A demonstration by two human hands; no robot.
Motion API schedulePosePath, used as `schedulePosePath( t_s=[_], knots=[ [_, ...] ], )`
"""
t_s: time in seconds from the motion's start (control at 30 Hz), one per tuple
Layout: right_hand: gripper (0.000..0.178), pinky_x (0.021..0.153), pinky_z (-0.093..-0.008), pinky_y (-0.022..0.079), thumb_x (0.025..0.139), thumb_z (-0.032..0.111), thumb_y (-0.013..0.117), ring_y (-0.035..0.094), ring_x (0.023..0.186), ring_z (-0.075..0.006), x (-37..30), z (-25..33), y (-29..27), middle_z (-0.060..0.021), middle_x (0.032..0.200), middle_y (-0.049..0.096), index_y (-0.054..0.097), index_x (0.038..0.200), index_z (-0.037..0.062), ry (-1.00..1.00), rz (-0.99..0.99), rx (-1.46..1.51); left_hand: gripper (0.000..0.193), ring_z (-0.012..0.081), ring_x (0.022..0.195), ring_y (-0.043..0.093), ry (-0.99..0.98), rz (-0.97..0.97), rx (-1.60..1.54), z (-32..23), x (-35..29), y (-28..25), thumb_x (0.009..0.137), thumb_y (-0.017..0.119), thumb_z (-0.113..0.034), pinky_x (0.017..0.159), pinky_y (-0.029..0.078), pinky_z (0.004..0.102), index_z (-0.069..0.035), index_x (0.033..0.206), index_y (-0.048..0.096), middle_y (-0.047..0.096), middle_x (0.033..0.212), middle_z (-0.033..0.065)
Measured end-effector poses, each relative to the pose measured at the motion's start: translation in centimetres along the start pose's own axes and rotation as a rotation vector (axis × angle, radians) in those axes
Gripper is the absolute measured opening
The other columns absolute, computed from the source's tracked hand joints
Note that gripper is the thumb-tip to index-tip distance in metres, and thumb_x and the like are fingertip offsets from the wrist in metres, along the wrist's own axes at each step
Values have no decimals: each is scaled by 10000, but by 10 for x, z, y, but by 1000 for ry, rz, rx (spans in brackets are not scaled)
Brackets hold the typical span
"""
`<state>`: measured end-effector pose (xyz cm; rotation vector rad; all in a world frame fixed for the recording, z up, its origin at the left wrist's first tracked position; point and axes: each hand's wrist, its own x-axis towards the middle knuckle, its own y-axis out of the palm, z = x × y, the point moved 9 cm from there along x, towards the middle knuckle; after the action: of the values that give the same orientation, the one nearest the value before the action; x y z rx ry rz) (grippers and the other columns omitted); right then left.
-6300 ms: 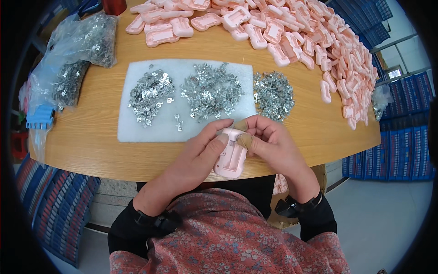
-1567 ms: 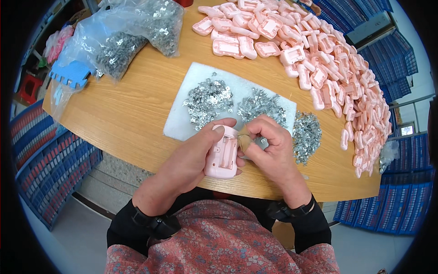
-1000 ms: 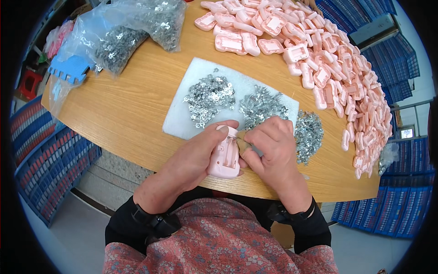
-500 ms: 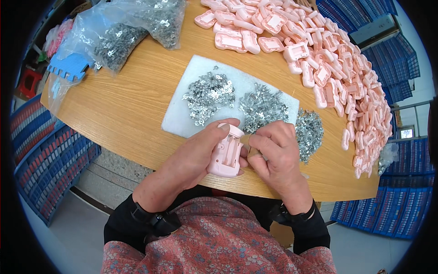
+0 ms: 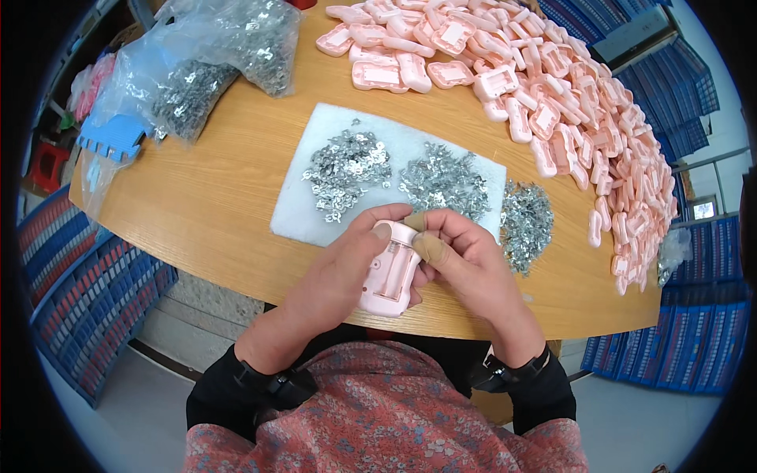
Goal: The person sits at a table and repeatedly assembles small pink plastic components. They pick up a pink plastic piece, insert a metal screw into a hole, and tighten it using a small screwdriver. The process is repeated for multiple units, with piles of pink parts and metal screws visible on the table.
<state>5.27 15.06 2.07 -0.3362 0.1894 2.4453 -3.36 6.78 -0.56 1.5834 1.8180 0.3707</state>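
Observation:
A pale pink plastic housing (image 5: 386, 288) with a long open battery compartment is held over the table's near edge. My left hand (image 5: 327, 272) is closed around its left side, thumb on the upper face. At the upper right corner, my right hand (image 5: 477, 264) grips the same housing, its thumb and index finger wearing tan coverings. Whether a small part sits under those fingertips is hidden. Just beyond my hands lies a white foam sheet (image 5: 292, 209) bearing two heaps of small silvery metal clips (image 5: 347, 169). A third heap of metal pieces (image 5: 527, 227) rests beside its right edge.
Many pink housings (image 5: 544, 118) are piled along the table's far and right side. Clear plastic bags (image 5: 193, 94) of metal parts stand at the far left, near a blue foam mat piece (image 5: 110, 138). Blue racks (image 5: 95, 292) flank the wooden table (image 5: 201, 201).
My right hand has moved up and left, from beside the housing onto its upper right corner. The housing stays in my left hand. The whole view has shifted slightly.

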Motion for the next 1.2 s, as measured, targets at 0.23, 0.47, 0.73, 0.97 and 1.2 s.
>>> schedulePosePath(
  t_s=[0.23, 0.47, 0.73, 0.97, 1.2],
  knots=[
    [200, 658, -204, 478, 980, 143, 631, 561, 725, -47, -1, -11, -6, 2, 909, 640, 607, 1122, 4, 119, 10, -23, 433, 124, 930, 594, 275, -77, 656, -25, -5, 0, 1008, 479, -141, 817, 508, 298, -7, 1415, 419, 601, 1099, 106],
    [198, 648, -203, 488, 998, 144, 598, 565, 727, -42, -5, -9, 0, 3, 894, 628, 576, 1140, 8, 71, 2, 47, 345, 219, 824, 628, 503, -42, 1122, -30, -6, 19, 985, 461, -102, 745, 521, 362, 32, 1302, 494, 607, 1021, 172],
    [224, 622, -194, 449, 984, 85, 596, 531, 699, -28, -17, 14, -10, 20, 844, 586, 553, 1185, -3, -83, -71, -34, 344, 159, 740, 591, 88, 80, 130, 11, 6, -2, 1034, 458, -253, 647, 487, 298, -3, 1262, 525, 623, 1010, 87],
    [220, 600, -201, 406, 893, 17, 665, 461, 665, -18, -12, 2, -6, 50, 753, 491, 635, 1109, -5, -162, -4, -124, 439, 132, 714, 548, 36, 230, -91, 13, 1, 7, 987, 594, -297, 608, 422, 261, 3, 1294, 502, 624, 994, 98],
    [140, 614, -213, 423, 869, 40, 693, 479, 684, -31, -13, -1, -10, 29, 749, 550, 691, 1000, -10, -99, 31, -180, 459, 138, 695, 528, -134, 203, -162, 27, -6, 4, 965, 620, -295, 587, 399, 261, 6, 1293, 510, 631, 1040, 151]
  ],
)
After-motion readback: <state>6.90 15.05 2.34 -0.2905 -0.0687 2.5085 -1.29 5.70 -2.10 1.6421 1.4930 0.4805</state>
